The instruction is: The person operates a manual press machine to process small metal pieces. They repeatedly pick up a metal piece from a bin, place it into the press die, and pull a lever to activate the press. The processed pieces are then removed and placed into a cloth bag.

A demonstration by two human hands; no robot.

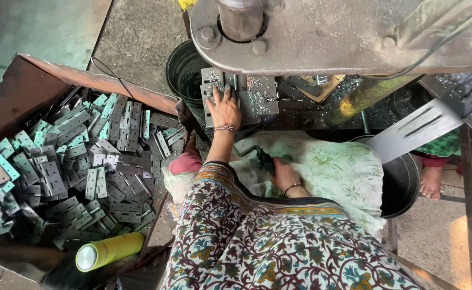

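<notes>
- Hinge plate point(213, 80), flat grey metal with punched holes, lies on the bed of the press point(262, 102), directly under the fingertips of the left hand point(224, 110).
- Left hand is stretched forward with fingers spread and pressed flat on the hinge plate; it is not clenched, and grips nothing between the fingers. A thin bangle sits at its wrist.
- Right hand point(285, 176) rests low, close to the body, on a pale green floral cloth point(332, 169) over the lap. It appears curled near a dark green handle point(260, 157) just to its left, but whether it actually grasps anything cannot be told.
- Above the left hand hangs the heavy round head of the press with a steel column point(240, 19) and bolts.
- Just left of the left hand stands a black bucket point(185, 70).
- Far to the left of both hands, a rusty tray point(26, 80) holds a heap of grey and blue-green hinges point(80, 161).
- Near the tray's lower edge lies a yellow cylindrical can point(109, 251).
- To the right of the right hand sits a black pan point(402, 182), and beyond it another person's bare foot point(431, 181).
</notes>
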